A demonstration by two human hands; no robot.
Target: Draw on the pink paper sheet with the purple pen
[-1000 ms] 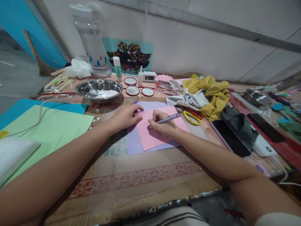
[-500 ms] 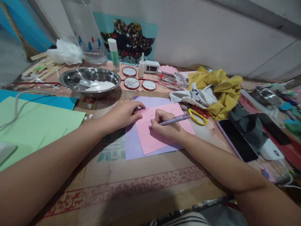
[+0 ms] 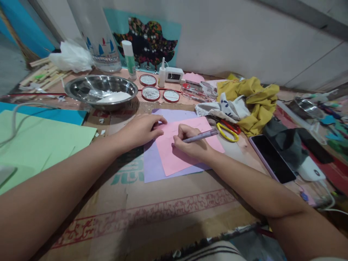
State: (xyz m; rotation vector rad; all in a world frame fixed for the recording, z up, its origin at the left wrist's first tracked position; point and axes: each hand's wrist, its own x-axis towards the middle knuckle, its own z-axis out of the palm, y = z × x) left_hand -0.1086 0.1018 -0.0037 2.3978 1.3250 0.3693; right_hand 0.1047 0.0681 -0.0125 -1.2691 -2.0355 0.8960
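My right hand (image 3: 191,143) is closed round a pen (image 3: 201,136), its tip down on a pink sheet of paper (image 3: 174,165). Faint lines show on the upper part of that sheet. Under it, turned at a different angle, lies a purple sheet (image 3: 152,166). My left hand (image 3: 144,128) rests at the left side of both sheets, thumb and fingers apart, with fingertips at the pink sheet's upper left edge. Nothing shows in its grasp. Both sheets lie on a cardboard board (image 3: 130,214).
Behind the sheets stand a steel bowl (image 3: 78,98), a glue stick (image 3: 129,59) and several small round bead dishes (image 3: 150,93). Yellow-handled scissors (image 3: 228,135), a yellow cloth (image 3: 252,105) and a phone (image 3: 272,157) lie at right. Green paper (image 3: 40,145) lies at left.
The whole view has shifted slightly. My right hand keeps its hold on the pen at nearly the same spot on the pink sheet, and my left hand stays in place.
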